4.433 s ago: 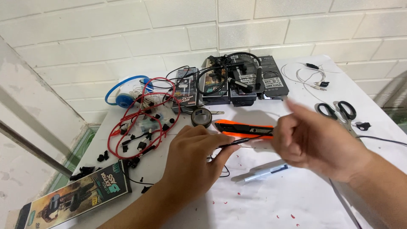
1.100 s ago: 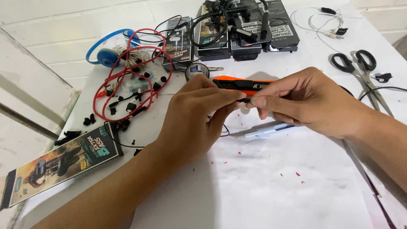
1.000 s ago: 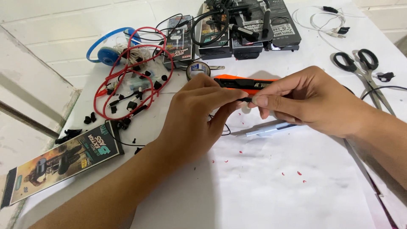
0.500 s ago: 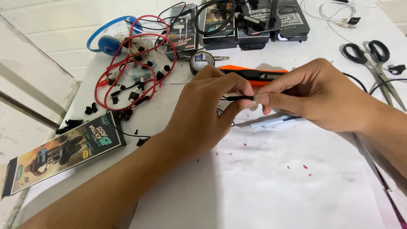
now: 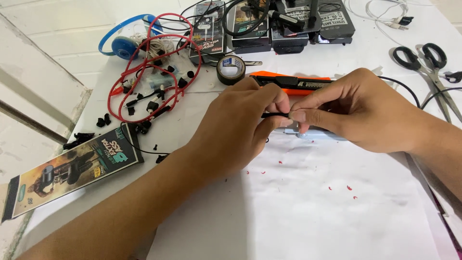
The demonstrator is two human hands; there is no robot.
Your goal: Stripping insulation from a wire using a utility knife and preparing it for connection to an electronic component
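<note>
Left hand: the left hand [image 5: 236, 130] is rested near the middle of the white table [image 5: 313, 216], its thumb and forefinger pinched on a thin black cable [image 5: 275, 115].
Right hand: the right hand [image 5: 361, 115] is set opposite, fingertips pressed together on the same cable end, so that both hands meet at one spot.
Cable: a short black stretch is seen between the two pinches, above the table's middle; what it is joined to cannot be told.
Utility knife: an orange and black utility knife [image 5: 293, 81] is laid just behind the hands.
Tape: a roll of black tape [image 5: 230, 69] is stood beside the knife's left end.
Scissors: black-handled scissors [image 5: 428, 62] are laid toward the right edge.
Red wire: a tangle of red wire [image 5: 149, 72] with small black parts is spread toward the left edge.
Packages: a flat earphone package [image 5: 67, 171] is laid at the near left corner; dark boxes [image 5: 284, 24] are lined along the far edge.
Headband: a blue headband [image 5: 122, 41] is placed at the far left corner.
</note>
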